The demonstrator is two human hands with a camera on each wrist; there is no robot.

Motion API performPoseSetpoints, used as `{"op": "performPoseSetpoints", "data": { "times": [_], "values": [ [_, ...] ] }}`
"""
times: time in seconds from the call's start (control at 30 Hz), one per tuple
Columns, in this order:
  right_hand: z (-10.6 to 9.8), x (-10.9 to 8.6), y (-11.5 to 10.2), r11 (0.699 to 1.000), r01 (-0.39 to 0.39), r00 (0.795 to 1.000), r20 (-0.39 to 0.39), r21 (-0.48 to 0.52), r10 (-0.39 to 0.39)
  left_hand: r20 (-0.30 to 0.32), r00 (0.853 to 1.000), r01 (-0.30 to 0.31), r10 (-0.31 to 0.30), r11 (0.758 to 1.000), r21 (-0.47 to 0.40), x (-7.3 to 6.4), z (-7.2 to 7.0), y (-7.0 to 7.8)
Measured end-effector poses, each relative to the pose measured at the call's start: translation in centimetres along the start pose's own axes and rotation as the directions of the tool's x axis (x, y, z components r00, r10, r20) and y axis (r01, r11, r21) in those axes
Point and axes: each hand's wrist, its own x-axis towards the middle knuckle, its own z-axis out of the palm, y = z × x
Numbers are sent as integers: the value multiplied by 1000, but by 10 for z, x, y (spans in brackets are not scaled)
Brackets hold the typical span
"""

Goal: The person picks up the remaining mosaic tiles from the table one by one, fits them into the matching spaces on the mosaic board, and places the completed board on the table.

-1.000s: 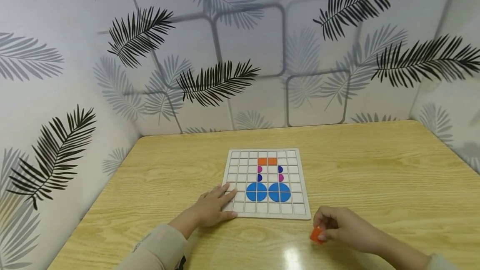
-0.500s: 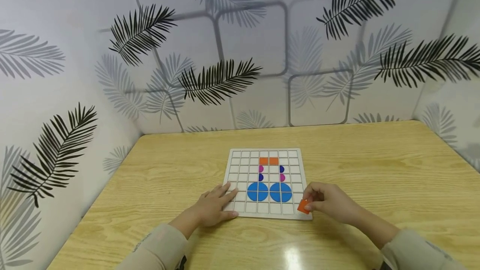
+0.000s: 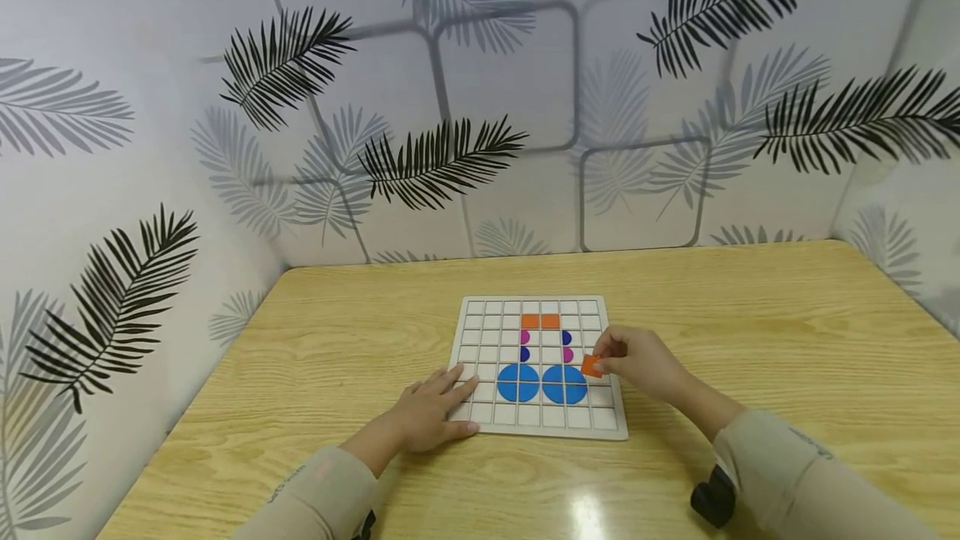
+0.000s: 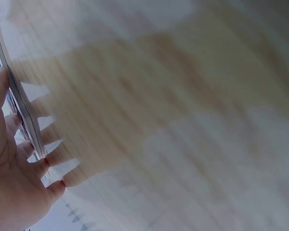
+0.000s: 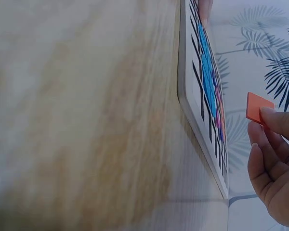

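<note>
A white grid board (image 3: 487,415) lies on the table, bearing flat coloured pieces. Two orange squares (image 3: 540,321) sit side by side near its far edge. Below them are small pink and dark blue half circles (image 3: 566,338), then two blue discs (image 3: 518,383) made of quarter pieces. My left hand (image 3: 431,411) rests on the board's left edge with its fingers spread. Above the board's right side, my right hand (image 3: 641,363) pinches an orange square tile (image 3: 592,366) between thumb and fingers. In the right wrist view the tile (image 5: 258,106) is held clear of the board.
The wooden table (image 3: 360,315) extends around the board on all sides. Behind it and to the left stand walls with a leaf pattern (image 3: 442,161). A black strapped object (image 3: 714,497) shows under the right sleeve.
My right hand has carried the orange square tile from the table, in front of the board's right corner, forward and left over the board's right side. My left hand has stayed in place.
</note>
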Motion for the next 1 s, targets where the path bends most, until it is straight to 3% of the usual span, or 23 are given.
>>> {"op": "performPoseSetpoints", "data": {
  "times": [0.37, 0.77, 1.0],
  "values": [
    [3, 37, 12, 999, -41, 997, -65, -8, 40, -16, 999, -32, 32, 999, -11, -2, -2, 1],
    [1, 64, 18, 992, -112, 991, -86, -55, 107, 1, 1000, -10, 10, 1000, 5, 0, 0, -1],
    [5, 76, 22, 991, -107, 992, -71, -84, 101, 0, 1000, -10, 10, 1000, -9, 0, -2, -1]
  ]
}}
